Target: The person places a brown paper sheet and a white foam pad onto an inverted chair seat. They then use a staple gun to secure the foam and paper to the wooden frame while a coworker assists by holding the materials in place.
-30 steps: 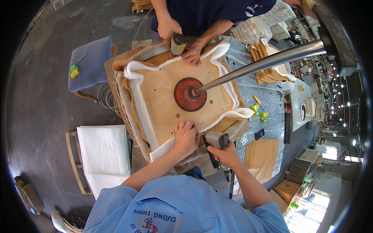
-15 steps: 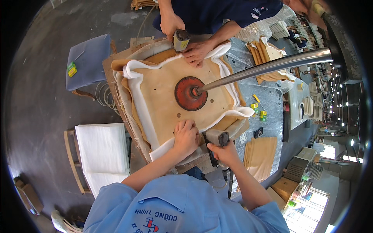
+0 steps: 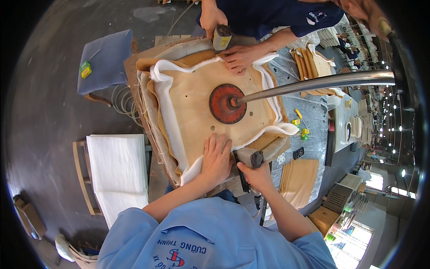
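My left hand (image 3: 216, 157) lies on the near edge of a tan seat panel (image 3: 192, 121), fingers stretched out over the board and the folded white padding (image 3: 191, 172) beside them. In my right hand (image 3: 257, 177) is a grey and black staple gun (image 3: 249, 158), its nose against the near edge of the panel, close to my left hand; the contact point is hidden. White padding and brown cover material (image 3: 159, 107) curl up around the panel. A red round press plate (image 3: 224, 104) on a shiny metal rod (image 3: 313, 84) rests on the panel's middle.
Across from me, a co-worker's hand grips another staple gun (image 3: 222, 36); their other hand (image 3: 242, 58) presses the far edge. A blue padded seat (image 3: 105, 60) and stacked white sheets (image 3: 117, 163) stand left. Brown sheets (image 3: 299, 181) lie on the plastic-covered table (image 3: 293, 101) at right.
The whole view has shifted slightly. My left hand's fingers are stretched farther forward over the panel. My right hand keeps the staple gun at the near edge.
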{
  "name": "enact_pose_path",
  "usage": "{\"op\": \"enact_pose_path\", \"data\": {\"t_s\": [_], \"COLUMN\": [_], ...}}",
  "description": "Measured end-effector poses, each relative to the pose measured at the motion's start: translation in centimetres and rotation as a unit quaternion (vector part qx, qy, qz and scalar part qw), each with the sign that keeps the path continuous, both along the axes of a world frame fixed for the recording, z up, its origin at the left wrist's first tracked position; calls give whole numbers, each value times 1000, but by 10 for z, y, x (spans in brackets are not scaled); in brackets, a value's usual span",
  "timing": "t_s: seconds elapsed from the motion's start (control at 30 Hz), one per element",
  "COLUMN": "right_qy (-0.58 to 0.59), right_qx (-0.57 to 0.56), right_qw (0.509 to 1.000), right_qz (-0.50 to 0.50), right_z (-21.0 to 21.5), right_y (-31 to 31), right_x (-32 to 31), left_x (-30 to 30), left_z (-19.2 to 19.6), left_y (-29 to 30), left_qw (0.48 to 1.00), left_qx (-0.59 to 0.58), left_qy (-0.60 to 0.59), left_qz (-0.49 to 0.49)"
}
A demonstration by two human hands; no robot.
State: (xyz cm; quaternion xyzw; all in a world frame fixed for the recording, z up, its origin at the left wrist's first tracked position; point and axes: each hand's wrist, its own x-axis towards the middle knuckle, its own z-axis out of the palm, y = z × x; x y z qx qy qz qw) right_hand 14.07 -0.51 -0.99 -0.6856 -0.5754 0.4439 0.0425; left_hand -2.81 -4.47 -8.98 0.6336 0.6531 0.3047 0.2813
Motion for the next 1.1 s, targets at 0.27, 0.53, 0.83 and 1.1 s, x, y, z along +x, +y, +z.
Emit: {"op": "enact_pose_path", "data": {"t_s": [0.27,0.53,0.83,1.1], "right_qy": [68,24,50,-1], "right_qx": [-87,-70,-72,-68], "right_qw": [993,997,996,998], "right_qz": [-50,-32,-28,-4], "right_z": [21,15,19,23], "right_y": [-4,-3,-13,-6], "right_x": [-3,-13,-11,-22], "left_x": [-4,-4,-19,-21], "left_z": [1,3,1,0], "left_y": [3,3,2,2], "left_qw": [997,998,996,997], "left_qx": [-73,-65,-67,-62], "left_qy": [4,9,-62,-42], "left_qz": [10,12,-23,-27]}}
